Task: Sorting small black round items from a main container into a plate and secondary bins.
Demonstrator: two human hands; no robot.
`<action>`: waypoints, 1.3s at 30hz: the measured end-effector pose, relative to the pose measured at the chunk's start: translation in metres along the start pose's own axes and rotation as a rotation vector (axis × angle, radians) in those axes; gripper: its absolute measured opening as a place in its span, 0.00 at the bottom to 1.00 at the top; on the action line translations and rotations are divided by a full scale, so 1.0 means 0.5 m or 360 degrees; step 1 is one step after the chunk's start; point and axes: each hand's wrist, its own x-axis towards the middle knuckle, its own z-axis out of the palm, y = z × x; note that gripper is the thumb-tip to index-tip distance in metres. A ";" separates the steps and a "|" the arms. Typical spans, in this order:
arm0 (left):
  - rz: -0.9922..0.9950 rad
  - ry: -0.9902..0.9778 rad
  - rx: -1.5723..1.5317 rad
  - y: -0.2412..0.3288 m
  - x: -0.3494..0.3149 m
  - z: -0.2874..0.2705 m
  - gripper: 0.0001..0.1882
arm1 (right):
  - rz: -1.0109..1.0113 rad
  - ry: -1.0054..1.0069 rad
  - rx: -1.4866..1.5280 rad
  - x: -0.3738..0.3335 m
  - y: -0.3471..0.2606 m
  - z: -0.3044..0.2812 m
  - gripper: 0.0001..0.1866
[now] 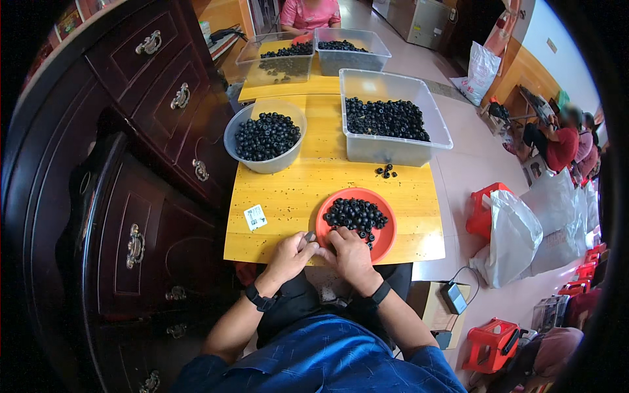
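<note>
A red plate near the table's front edge holds a heap of small black round pieces, some with a hole in the middle. My right hand rests over the plate's near left side, its curled fingers among the pieces and its thumb held apart toward my other hand. Just left of the plate, my left hand is closed, with a small greyish thing showing at its fingertips, too small to name. Both wrists wear dark bands.
Similar pieces fill a round tub and a rectangular bin, with several loose pieces before the bin. A white label lies on the yellow table. Dark cabinets stand left. Across the table sits a person in pink.
</note>
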 end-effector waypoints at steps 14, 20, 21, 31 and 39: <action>-0.0104 -0.0099 0.0004 0.010 -0.026 -0.011 0.13 | 0.0041 -0.0019 -0.0204 0.009 0.005 0.005 0.06; -0.0059 -0.0088 -0.0078 0.010 -0.032 -0.017 0.13 | 0.0031 -0.0030 -0.0226 0.017 0.010 0.002 0.05; -0.0086 -0.0111 -0.0046 0.019 -0.034 -0.021 0.13 | 0.0022 -0.0007 -0.0203 0.018 0.012 0.001 0.04; -0.0005 -0.0122 -0.0007 0.004 -0.046 -0.023 0.12 | 0.0937 0.0221 0.1735 0.045 0.032 -0.046 0.04; 0.0190 -0.0111 -0.0095 0.156 -0.072 -0.019 0.11 | 0.1553 0.0162 0.3952 -0.005 0.035 -0.054 0.13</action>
